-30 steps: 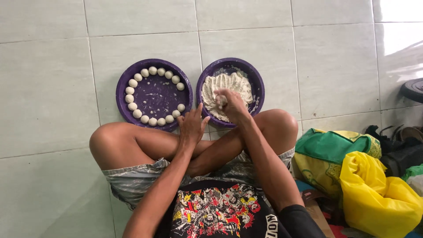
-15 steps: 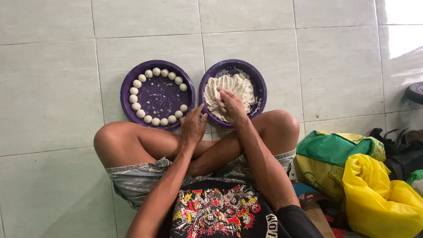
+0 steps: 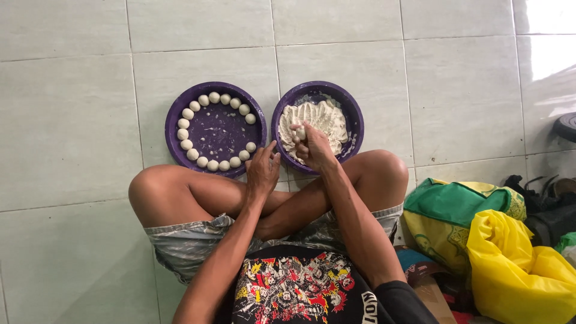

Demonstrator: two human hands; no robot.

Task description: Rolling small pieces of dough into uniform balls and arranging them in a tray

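Note:
Two round purple bowls stand side by side on the tiled floor in front of my crossed legs. The left bowl (image 3: pixel 174 144) holds a ring of several small white dough balls (image 3: pixel 192 154) around its edge. A mass of white dough (image 3: pixel 321 117) fills the right bowl (image 3: pixel 354 108). My right hand (image 3: pixel 312 147) is in that bowl, fingers closed around a lump of dough squeezed out at the fist's top. My left hand (image 3: pixel 263 168) hovers between the two bowls, near their front rims, fingers loosely apart and holding nothing.
Pale tiled floor (image 3: pixel 66 120) spreads all around. To my right lie a green and yellow bag (image 3: pixel 462 210), a yellow plastic bag (image 3: pixel 516 270) and dark items (image 3: pixel 552 210). A dark round object (image 3: pixel 567 126) sits at the right edge.
My right hand has closed on a lump of dough and drawn it toward the bowl's front rim. The left hand stays between the bowls.

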